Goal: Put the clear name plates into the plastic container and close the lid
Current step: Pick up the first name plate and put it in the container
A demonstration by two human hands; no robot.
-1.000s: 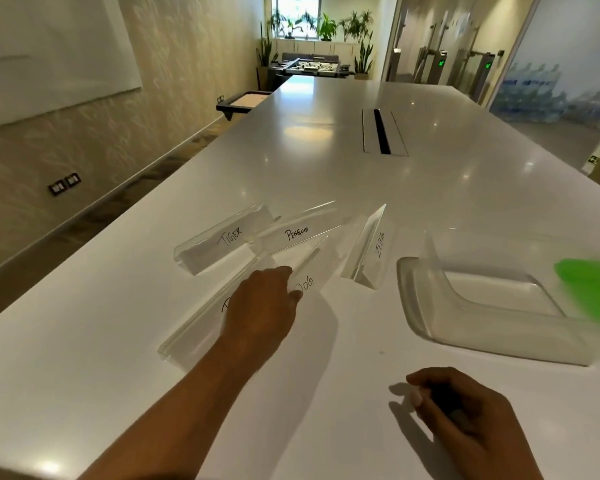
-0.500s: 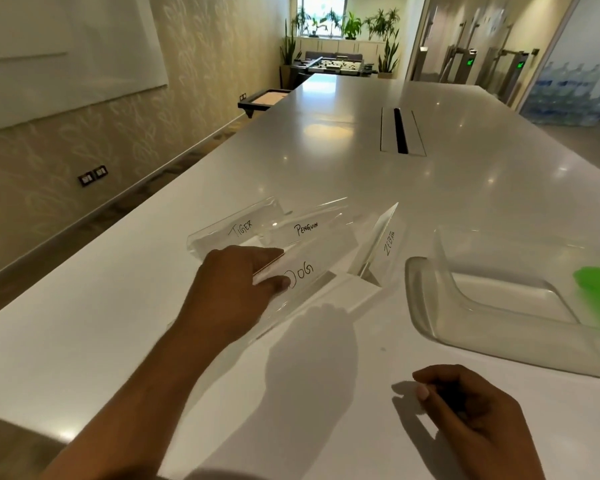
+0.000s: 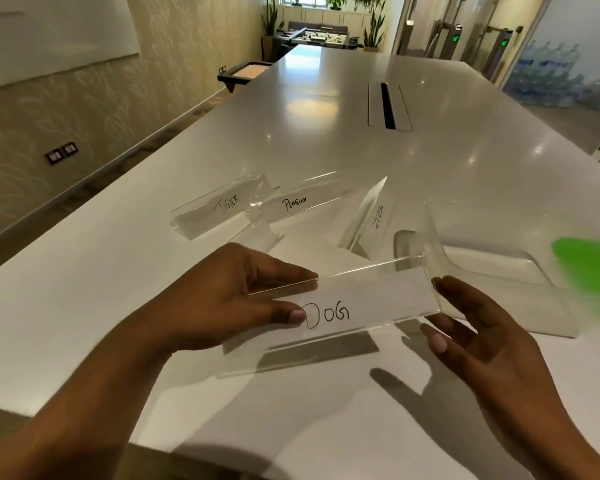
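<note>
A clear name plate marked DOG is lifted off the white table. My left hand pinches its left end, thumb on the front face. My right hand is at its right end with fingers spread, fingertips at the plate's edge. Three more clear plates lie behind: TIGER, PENGUIN and ZEBRA, which stands on edge. The clear plastic container sits open to the right, beside the DOG plate's right end. A green lid shows at the right frame edge, blurred.
A cable slot is set into the table further back. The table's near edge runs just below my forearms. A wall with sockets is on the left; water bottles are stacked far right.
My left hand has lifted the DOG plate from the pile and brought it toward me. My right hand has risen from the table and opened at the plate's right end.
</note>
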